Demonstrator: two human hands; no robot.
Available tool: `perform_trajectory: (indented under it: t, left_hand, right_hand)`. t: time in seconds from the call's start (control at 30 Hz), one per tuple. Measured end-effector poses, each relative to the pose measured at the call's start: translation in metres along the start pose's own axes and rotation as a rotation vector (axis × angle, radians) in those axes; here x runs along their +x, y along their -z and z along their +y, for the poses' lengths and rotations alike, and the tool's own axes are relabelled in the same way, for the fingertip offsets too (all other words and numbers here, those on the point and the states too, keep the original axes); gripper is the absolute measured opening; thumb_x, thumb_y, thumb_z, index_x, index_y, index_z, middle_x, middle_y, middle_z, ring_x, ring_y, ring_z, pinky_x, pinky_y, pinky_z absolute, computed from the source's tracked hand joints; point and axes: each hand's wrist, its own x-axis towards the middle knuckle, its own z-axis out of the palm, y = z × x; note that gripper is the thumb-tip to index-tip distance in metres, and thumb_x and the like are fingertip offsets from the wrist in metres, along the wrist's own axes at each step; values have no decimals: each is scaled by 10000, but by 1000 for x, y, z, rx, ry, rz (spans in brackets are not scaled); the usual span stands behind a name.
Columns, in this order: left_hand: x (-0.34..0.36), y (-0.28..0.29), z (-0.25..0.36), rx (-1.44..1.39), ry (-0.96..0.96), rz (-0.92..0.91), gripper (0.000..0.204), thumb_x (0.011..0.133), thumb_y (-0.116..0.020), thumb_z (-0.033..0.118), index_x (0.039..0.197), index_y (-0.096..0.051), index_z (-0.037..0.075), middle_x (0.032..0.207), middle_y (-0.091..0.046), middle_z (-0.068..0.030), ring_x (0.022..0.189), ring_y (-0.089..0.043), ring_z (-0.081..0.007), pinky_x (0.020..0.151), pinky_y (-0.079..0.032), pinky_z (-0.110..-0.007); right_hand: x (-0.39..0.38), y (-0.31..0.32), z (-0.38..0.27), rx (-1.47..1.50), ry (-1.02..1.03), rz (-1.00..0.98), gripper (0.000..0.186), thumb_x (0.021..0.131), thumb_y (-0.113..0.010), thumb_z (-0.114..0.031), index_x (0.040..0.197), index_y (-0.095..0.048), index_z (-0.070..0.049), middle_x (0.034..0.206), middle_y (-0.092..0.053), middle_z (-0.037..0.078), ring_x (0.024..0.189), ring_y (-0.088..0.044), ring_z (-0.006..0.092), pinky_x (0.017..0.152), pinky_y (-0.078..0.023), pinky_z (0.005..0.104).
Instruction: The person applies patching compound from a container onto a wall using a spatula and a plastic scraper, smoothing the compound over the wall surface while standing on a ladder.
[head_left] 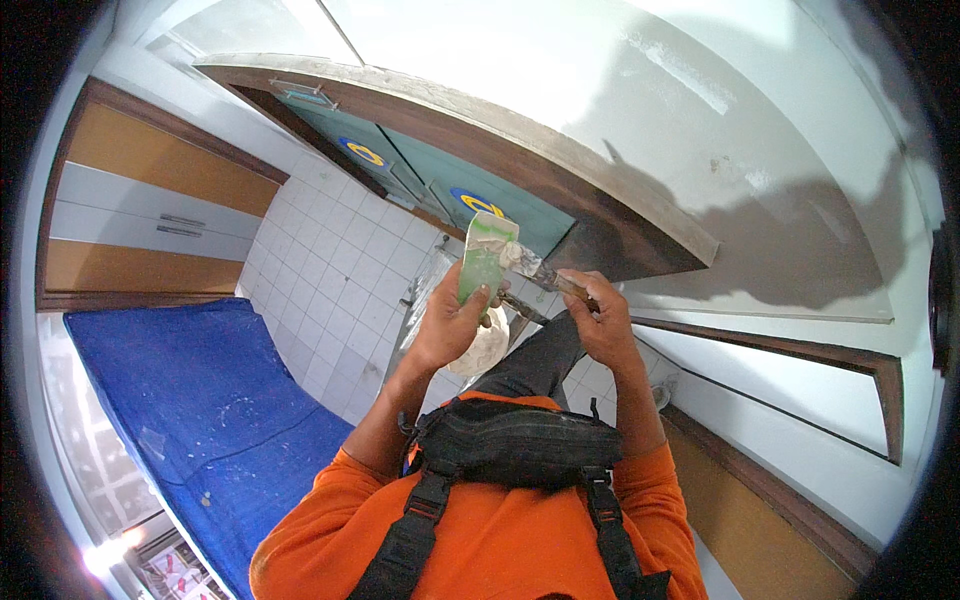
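My left hand point(452, 318) grips a green plastic spreader point(481, 268) held upright, with pale putty smeared over its upper part. In my right hand point(603, 322) is a putty knife point(538, 271), its handle between thumb and fingers. The knife's blade meets the spreader's right edge, where a lump of white putty point(511, 254) clings. Below my hands a round tub point(488, 350) shows pale stuff inside, partly hidden by my left hand and my leg.
A blue cover point(210, 410) lies over something broad at the left. Ahead are a teal door point(420, 170) in a dark frame and a wall point(700, 130) with whitish patches. A brown and white cabinet point(150, 205) stands far left, beside the tiled floor point(325, 270).
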Motion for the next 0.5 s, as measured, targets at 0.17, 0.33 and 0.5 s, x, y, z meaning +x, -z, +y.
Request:
perform_trajectory:
  t: [0.17,0.33,0.5]
  left_hand:
    - [-2,-5,-7,200,85,-12,362,1080,-521,115,1432,-525,30,1069,-720,-88,857,-667,-140,732,-559,-324]
    - [-5,-9,-16,308,85,-60,338,1086,-536,140,1406,-532,32,1083,-703,-71,860,-656,-143,683,-565,-306]
    - [-7,-6,-15,137,66,-16,340,1079,-546,110,1411,-519,38,1155,-711,-76,902,-667,-144,689,-571,-299]
  right_hand:
    - [3,-4,0,-70,76,-9,339,979,-665,-4,1314,-697,-39,1161,-699,112,951,-652,152,830,-523,290]
    - [6,-15,-11,37,38,-24,333,977,-667,-8,1308,-698,-36,1160,-700,99,962,-656,147,852,-522,289]
    - [1,-13,-18,82,-18,15,324,986,-663,-22,1307,-693,-48,1158,-699,73,986,-650,137,892,-516,299]
